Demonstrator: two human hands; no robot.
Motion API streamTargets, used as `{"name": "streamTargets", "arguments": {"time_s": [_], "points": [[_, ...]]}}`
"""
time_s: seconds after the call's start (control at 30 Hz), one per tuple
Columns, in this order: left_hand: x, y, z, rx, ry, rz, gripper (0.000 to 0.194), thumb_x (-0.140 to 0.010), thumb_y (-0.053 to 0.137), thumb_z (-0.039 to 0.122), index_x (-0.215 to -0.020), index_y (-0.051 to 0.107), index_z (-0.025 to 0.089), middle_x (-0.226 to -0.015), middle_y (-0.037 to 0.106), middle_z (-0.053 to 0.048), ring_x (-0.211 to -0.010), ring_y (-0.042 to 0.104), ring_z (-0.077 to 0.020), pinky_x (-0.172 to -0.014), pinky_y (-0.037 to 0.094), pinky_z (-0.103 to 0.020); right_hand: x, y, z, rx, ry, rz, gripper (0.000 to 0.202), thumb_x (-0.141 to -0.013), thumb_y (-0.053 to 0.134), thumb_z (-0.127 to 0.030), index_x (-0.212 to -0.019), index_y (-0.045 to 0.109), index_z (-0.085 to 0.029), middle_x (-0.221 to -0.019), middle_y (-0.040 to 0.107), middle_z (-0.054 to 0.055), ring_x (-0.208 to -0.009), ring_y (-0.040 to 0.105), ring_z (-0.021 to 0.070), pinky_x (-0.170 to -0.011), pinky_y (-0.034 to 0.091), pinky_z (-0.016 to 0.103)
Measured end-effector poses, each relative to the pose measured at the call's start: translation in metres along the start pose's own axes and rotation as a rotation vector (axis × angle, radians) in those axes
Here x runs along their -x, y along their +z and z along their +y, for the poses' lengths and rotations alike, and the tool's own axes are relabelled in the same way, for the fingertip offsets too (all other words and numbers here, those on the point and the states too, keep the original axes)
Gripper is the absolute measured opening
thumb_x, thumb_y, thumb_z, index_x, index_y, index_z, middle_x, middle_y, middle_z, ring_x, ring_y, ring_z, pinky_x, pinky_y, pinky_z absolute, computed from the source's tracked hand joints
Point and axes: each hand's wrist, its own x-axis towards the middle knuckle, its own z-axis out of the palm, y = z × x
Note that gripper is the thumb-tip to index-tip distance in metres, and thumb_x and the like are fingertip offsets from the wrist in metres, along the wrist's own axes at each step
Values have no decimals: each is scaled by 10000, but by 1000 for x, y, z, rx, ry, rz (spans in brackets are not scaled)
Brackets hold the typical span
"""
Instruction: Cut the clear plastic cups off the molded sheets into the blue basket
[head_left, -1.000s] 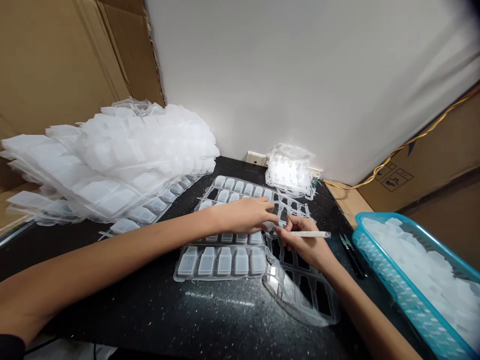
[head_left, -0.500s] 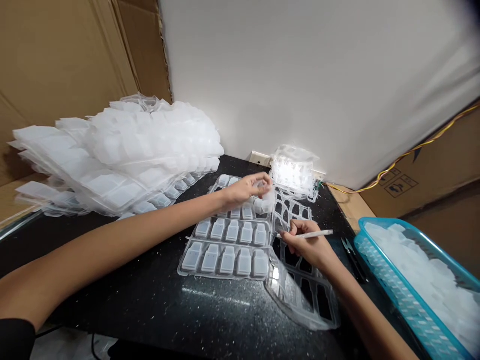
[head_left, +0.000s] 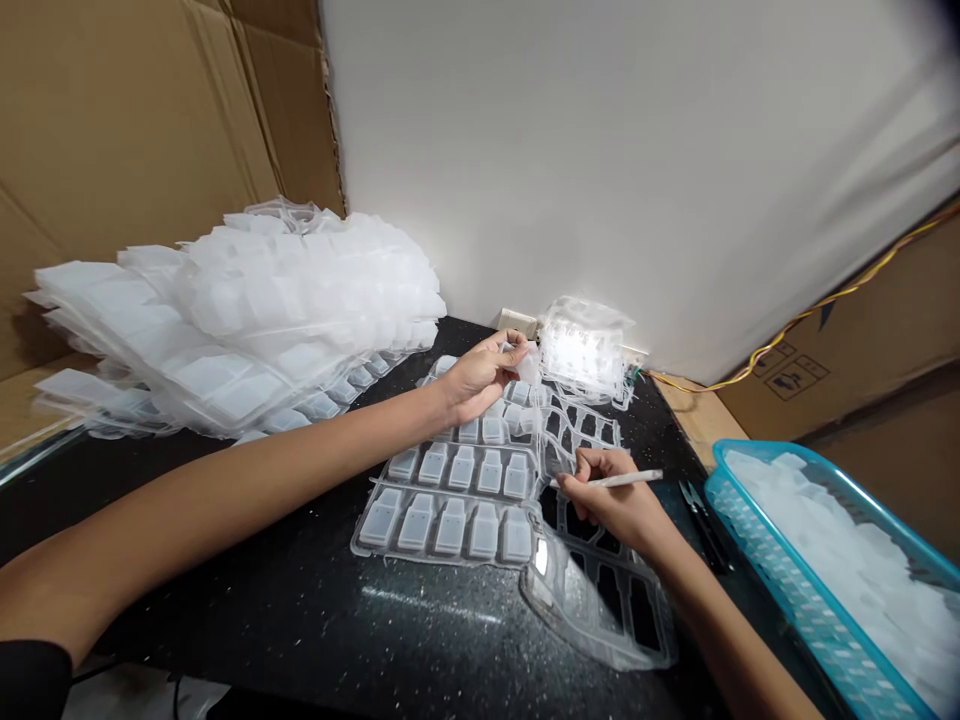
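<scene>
Between the thumb and fingers of my left hand is a small translucent plastic piece, held above the far part of a moulded plastic sheet. That sheet lies flat on the black table and has rows of frosted, tab-shaped compartments. To its right lies a clear cut-out plastic frame with open holes, its near part curling up. My right hand is closed around a slim white pen-like tool, just over the cut-out frame. The tool's tip is too small to make out.
A large heap of frosted plastic sheets stands at the left. Brightly lit plastic frames are stacked by the wall. At right are dark-handled snips and a blue basket filled with frosted pieces. A yellow-red cable runs along the wall.
My left hand has moved a little left and up with the small plastic piece, and its motion blur is gone. My right hand with the pen-like tool stays almost where it was.
</scene>
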Motion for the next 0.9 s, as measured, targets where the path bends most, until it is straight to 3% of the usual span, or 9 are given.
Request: {"name": "streamTargets", "arguments": {"time_s": [0.17,0.27,0.33,0.4,0.47,0.63,0.73,0.9], "points": [[-3,2,11,-27,30,26,181,-884,654,61,-783,540,158,-742,566,21,-624,514,-84,-622,417,-215,0,-1,0,-6,2,-1,289,-719,670,-320,-579,435,-229,-432,525,-43,-383,435,86,-399,301,191],[-7,2,44,90,145,117,190,-944,536,16,-830,568,165,-853,639,3,-796,605,-103,-748,469,-218,2,-3,1,-22,14,-7,293,-716,675,-315,-572,435,-229,-426,527,-42,-370,423,84,-389,302,194],[-9,-3,68,183,310,154,229,-975,475,9,-839,557,173,-861,641,23,-843,608,-89,-743,455,-184,3,-3,2,-36,18,-5,290,-722,676,-316,-578,440,-230,-430,536,-40,-365,419,86,-385,312,198],[-9,-10,80,198,339,155,221,-1001,466,51,-840,555,174,-862,635,31,-843,600,-84,-706,437,-167,3,-2,2,-52,11,4,290,-736,674,-317,-585,442,-230,-437,539,-42,-372,428,91,-390,324,201],[-9,-17,75,187,245,147,204,-986,486,51,-842,573,165,-868,640,2,-847,602,-106,-707,446,-187,4,-1,2,-67,-10,15,306,-752,680,-321,-587,440,-227,-444,533,-44,-391,436,93,-405,321,200],[-7,-19,30,163,6,61,161,-931,563,48,-811,598,149,-873,620,-33,-799,584,-112,-673,445,-202,9,0,1,-109,-73,22,378,-826,708,-414,-627,452,-219,-506,559,-36,-459,463,99,-457,337,208],[-3,-13,15,142,-55,1,143,-916,596,68,-790,603,133,-884,608,-47,-783,569,-114,-673,444,-211,11,-6,-2,-189,-96,108,423,-844,725,-485,-655,455,-221,-548,596,-22,-477,476,108,-471,359,223],[3,-10,7,137,-117,-50,101,-903,605,80,-820,616,137,-920,606,-49,-808,572,-119,-720,455,-222,11,-10,-7,-206,-114,238,442,-815,760,-534,-663,494,-216,-575,619,-5,-494,490,117,-490,372,235]]}}
